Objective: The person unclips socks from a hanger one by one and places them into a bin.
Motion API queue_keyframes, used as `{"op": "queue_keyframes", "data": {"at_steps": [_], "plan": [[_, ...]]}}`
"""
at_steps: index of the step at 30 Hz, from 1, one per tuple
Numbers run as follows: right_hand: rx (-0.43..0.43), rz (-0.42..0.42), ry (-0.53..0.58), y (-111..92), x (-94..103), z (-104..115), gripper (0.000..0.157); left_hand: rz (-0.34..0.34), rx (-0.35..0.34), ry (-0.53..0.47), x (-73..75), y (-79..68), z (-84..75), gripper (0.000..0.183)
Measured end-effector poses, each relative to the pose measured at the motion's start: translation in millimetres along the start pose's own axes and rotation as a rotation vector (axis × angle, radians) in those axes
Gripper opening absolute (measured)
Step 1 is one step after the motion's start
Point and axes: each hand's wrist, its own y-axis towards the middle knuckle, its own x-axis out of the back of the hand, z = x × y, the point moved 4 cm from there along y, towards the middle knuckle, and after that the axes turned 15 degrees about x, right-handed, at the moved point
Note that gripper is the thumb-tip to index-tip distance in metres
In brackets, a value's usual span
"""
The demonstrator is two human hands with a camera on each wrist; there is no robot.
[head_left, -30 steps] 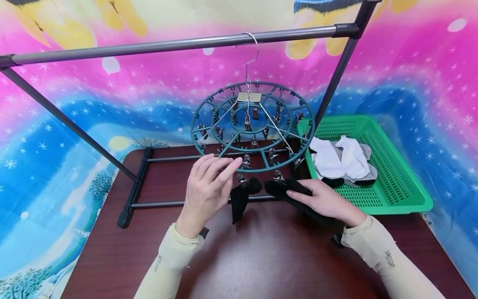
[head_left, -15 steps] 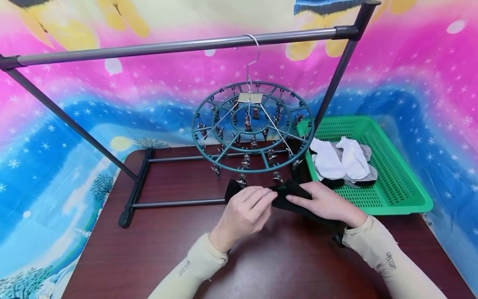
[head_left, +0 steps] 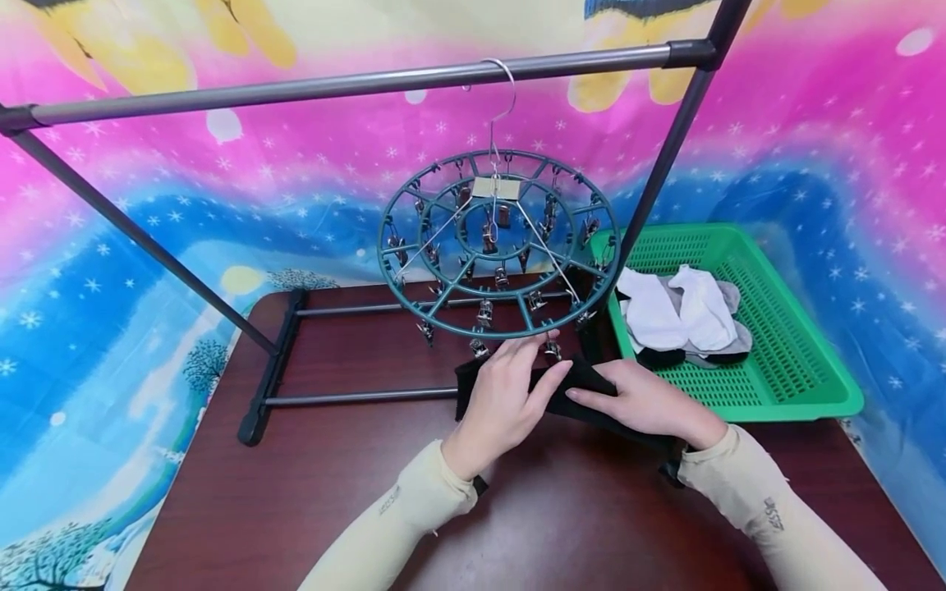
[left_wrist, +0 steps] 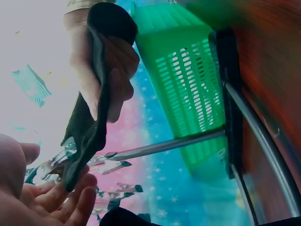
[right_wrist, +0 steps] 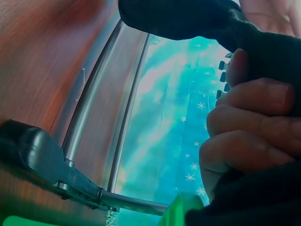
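Note:
My right hand (head_left: 643, 398) pinches a black sock (head_left: 584, 375) between thumb and fingers, below the near rim of a round green clip hanger (head_left: 497, 188). The sock's far end meets a metal clip (left_wrist: 69, 146) in the left wrist view; how firmly it is clamped is hard to tell. My left hand (head_left: 506, 402) reaches up beside that clip, fingers extended and thumb apart, with fingertips at the sock's end. Partly behind the left hand, another black sock (head_left: 466, 386) hangs at a neighbouring clip (head_left: 479, 348).
The hanger hooks over the top bar (head_left: 355, 80) of a dark metal rack standing on the brown table (head_left: 222, 509). A green basket (head_left: 805, 361) at the right contains white socks (head_left: 702, 312) and other grey and black ones. Several unused clips dangle from the hanger.
My left hand has moved right, past the hanging black sock, and up to the clip by the held sock, its fingers straightening. The right hand has stayed nearly still, holding its sock.

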Motion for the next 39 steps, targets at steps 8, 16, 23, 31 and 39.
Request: {"op": "queue_keyframes", "data": {"at_steps": [8, 16, 23, 31, 39], "plan": [[-0.043, -0.001, 0.006, -3, 1.0, -4, 0.027, 0.040, 0.121, -0.168, -0.9, 6.5, 1.7, 0.027], [-0.056, 0.025, 0.028, -4, -4.3, -5, 0.033, 0.115, 0.218, -0.321, 0.8, 5.7, 9.4, 0.024], [-0.072, 0.035, 0.018, -4, -3.6, -6, 0.035, 0.097, 0.161, -0.313, 1.4, 6.3, 9.0, 0.022], [-0.069, 0.047, 0.012, -3, -3.5, -4, 0.035, 0.060, 0.108, -0.368, 1.8, 2.7, 7.8, 0.023], [-0.033, 0.055, -0.029, -4, -1.7, -5, 0.025, -0.018, 0.060, -0.384, 5.4, 2.6, 10.2, 0.018]]}}
